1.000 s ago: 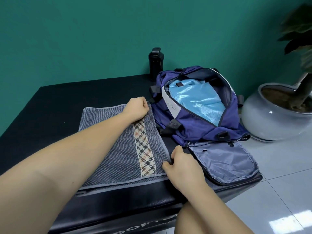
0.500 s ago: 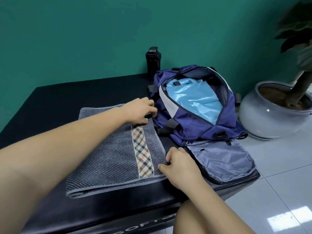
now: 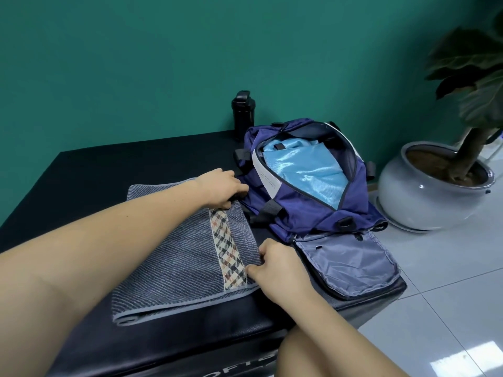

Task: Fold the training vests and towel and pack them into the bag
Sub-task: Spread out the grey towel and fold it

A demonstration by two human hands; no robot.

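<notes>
My left hand (image 3: 221, 190) grips the far right corner of the folded grey towel (image 3: 174, 257); my right hand (image 3: 279, 265) pinches its near right edge, beside the open bag (image 3: 299, 213).

On bench (image 3: 109, 172): towel (image 3: 174, 257) left, bag (image 3: 299, 210) right. In bag: vest (image 3: 307, 172). Behind bag: bottle (image 3: 243, 112). On floor right of bench: plant pot (image 3: 424, 205). Towel's far-right corner in left hand (image 3: 220, 189), near-right in right hand (image 3: 277, 265).

Two bare forearms (image 3: 109, 240), bare left hand (image 3: 221, 190) and right hand (image 3: 277, 268) — a bare knee (image 3: 313, 355) below
</notes>
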